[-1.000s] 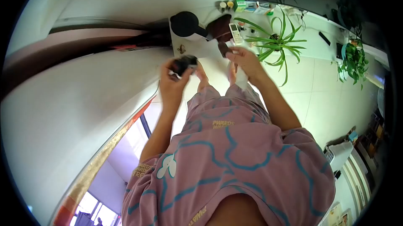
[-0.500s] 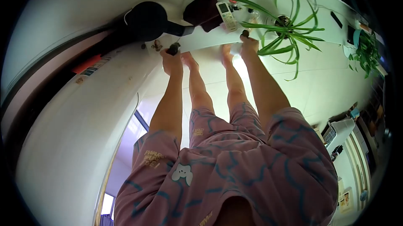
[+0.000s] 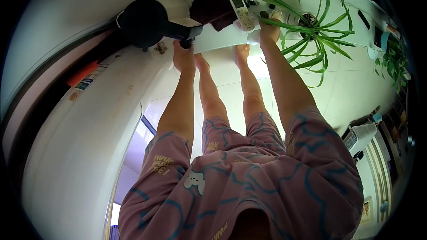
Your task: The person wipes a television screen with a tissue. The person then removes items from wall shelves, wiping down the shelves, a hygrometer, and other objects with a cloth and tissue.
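Observation:
My left hand [image 3: 183, 57] is closed round a small dark object [image 3: 187, 43], just below the handle of a black round-headed item [image 3: 144, 24] on the white tabletop. At the table's right part, my right hand [image 3: 269, 30] is closed on a small dark brown object [image 3: 264, 14], beside the long leaves of a potted plant [image 3: 311, 30]. A white remote control [image 3: 242, 13] lies left of my right hand, next to a dark maroon cloth-like item [image 3: 215, 6]. Both held objects are too small to name.
A small brown trinket [image 3: 160, 48] lies near the black item. Small bottles [image 3: 250, 1] stand behind the remote. Farther right are a dark slim object [image 3: 364, 19] and a second leafy plant [image 3: 393, 64]. My bare feet and legs are below the table edge.
Both hands have reached forward, away from my body, over the tabletop with their dark objects. They are farther apart than before. The view has shifted, bringing the tabletop items closer.

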Available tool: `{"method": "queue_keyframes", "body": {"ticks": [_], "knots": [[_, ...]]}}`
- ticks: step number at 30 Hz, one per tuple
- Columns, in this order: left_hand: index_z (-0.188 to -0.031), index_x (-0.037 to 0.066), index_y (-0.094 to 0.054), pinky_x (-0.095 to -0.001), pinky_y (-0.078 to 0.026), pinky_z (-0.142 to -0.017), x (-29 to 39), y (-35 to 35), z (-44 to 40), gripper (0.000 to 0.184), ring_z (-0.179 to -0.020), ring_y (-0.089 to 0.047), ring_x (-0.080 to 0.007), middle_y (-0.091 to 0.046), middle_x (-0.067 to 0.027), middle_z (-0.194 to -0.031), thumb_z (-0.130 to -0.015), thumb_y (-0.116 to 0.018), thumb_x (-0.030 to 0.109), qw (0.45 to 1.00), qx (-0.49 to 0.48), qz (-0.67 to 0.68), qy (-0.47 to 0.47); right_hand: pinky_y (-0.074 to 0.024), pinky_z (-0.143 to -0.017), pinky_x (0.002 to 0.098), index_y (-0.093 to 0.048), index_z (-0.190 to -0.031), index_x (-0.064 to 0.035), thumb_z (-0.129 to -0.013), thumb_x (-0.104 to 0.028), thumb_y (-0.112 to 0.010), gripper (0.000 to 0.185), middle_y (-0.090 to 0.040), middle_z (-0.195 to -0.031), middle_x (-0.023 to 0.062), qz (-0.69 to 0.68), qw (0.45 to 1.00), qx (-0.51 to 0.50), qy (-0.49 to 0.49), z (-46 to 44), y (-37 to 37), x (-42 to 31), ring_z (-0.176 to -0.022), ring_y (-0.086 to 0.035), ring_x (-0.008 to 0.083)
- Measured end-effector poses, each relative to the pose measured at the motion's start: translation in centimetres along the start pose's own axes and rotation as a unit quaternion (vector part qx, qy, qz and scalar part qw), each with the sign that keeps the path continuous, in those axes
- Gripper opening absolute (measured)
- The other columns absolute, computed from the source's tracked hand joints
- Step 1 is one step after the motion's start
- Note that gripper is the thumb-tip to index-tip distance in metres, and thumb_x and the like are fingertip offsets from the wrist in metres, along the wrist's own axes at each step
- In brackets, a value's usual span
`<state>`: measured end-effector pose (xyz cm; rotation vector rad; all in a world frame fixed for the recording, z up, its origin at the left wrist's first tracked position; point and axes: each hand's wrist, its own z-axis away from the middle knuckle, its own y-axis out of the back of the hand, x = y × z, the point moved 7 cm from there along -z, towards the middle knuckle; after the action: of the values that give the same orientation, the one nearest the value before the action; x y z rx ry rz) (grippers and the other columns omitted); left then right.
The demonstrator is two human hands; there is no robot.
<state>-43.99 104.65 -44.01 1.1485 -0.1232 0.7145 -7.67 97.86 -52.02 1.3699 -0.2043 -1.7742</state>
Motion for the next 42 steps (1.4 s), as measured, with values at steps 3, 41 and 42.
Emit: {"method": "queue_keyframes", "body": {"ticks": [3,41,42], "knots": [[-0.123,0.012,-0.044,-0.0436,-0.048,-0.085,0.8,-0.7,-0.5,0.054,-0.103,-0.060,-0.0360,-0.063,-0.0139,-0.113,-0.078,-0.071,0.024,1.000,-0.015,-0.003,-0.007,-0.0490,-0.079,0.0382,-0.061,-0.105,-0.0053,-0.066,-0.025,-0.083,0.049,-0.068,-0.096,0.0137,0.020,0.999,-0.033,0.001,0.0,-0.6,-0.3,-0.089,-0.065,0.0287],[-0.114,0.002,-0.064,-0.0385,-0.045,-0.091,31.6,90.0,22.5,0.048,-0.108,-0.060,-0.0300,-0.064,-0.0174,-0.115,-0.082,-0.065,0.039,0.647,0.658,0.251,-0.292,-0.0477,-0.072,0.0293,-0.062,-0.096,0.0016,-0.087,-0.014,-0.061,0.018,-0.066,-0.084,0.0107,-0.125,0.843,-0.514,0.095,21.9,13.5,-30.1,-0.077,-0.062,0.0169],[-0.112,0.002,-0.065,-0.0404,-0.046,-0.090,31.3,92.7,20.5,0.051,-0.108,-0.061,-0.0311,-0.064,-0.0189,-0.114,-0.082,-0.063,0.043,0.669,0.656,0.242,-0.251,-0.0476,-0.071,0.0291,-0.062,-0.095,0.0014,-0.087,-0.015,-0.062,0.018,-0.067,-0.084,0.0105,-0.134,0.846,-0.507,0.096,22.1,13.7,-29.9,-0.076,-0.062,0.0166]]}}
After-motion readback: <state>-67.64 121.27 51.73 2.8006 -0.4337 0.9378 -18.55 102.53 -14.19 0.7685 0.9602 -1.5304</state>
